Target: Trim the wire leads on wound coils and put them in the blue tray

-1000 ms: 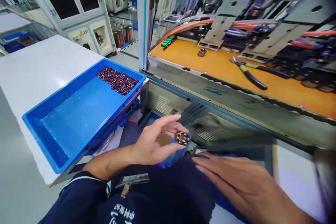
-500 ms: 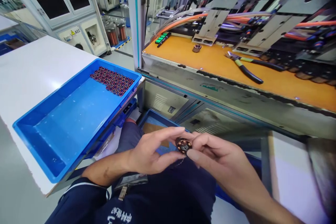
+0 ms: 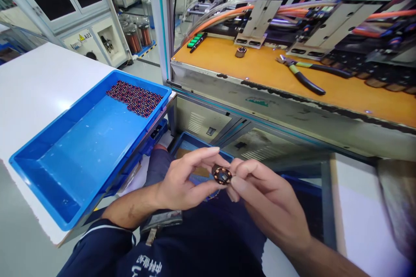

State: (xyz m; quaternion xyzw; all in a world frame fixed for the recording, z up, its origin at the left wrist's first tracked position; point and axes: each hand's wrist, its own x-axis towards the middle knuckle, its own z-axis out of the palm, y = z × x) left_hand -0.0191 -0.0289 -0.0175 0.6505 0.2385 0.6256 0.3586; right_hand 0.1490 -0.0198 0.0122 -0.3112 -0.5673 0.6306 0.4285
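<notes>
A small round motor stator [image 3: 222, 175] with copper windings around a dark open centre is held above my lap. My left hand [image 3: 185, 179] grips it between thumb and fingertips, its ring face tilted up toward me. At the stator's right edge, my right hand [image 3: 260, 186] has thumb and forefinger pinched together. What sits in that pinch is too small to make out; it may be a thin wire end. A similar stator [image 3: 241, 52] stands on the orange bench top [image 3: 211, 58].
To the left, a blue tray [image 3: 61, 207] on a white table [image 3: 29, 91] holds many small stators packed in its far corner. Pliers [image 3: 303, 73] with black and yellow handles, a green block [image 3: 196, 40] and a black pen lie on the bench, below machine fixtures [image 3: 260, 21].
My right thumb and fingers have drawn slightly off the stator's face to its right edge. The stator has tilted a little in my left hand. The whole view has shifted slightly.
</notes>
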